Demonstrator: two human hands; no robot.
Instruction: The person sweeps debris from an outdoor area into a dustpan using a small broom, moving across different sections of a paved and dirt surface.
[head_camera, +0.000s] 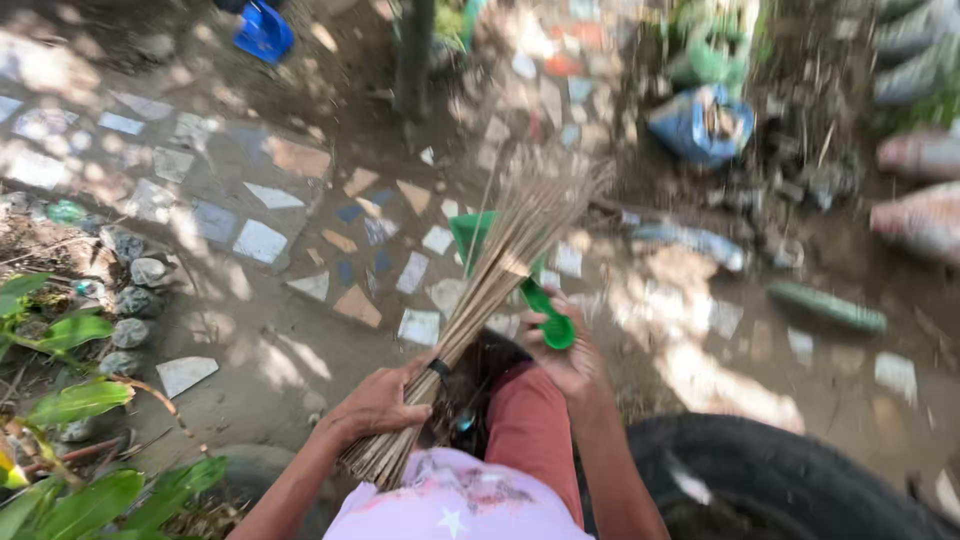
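two bare hands show in the head view, both busy low in the middle. the left hand (385, 400) has its grip wrapped tight around the lower bound end of a bundle of thin tan broom sticks (490, 270), which slants up and to the right, its loose tips fanning out over the ground. the right hand (565, 355) has its grip curled about the handle of a bright green plastic dustpan (545, 318); the pan's scoop sits behind the sticks, partly hidden by them. both things lie over a path of grey cement set with broken tile pieces (260, 240). a rust-red trouser leg (530, 430) and a pale pink shirt (450, 500) fill the bottom edge. a black rubber tyre (780, 475) lies at lower right, green leaves (80, 400) at lower left, a blue bag (700, 120) farther off, blurred.
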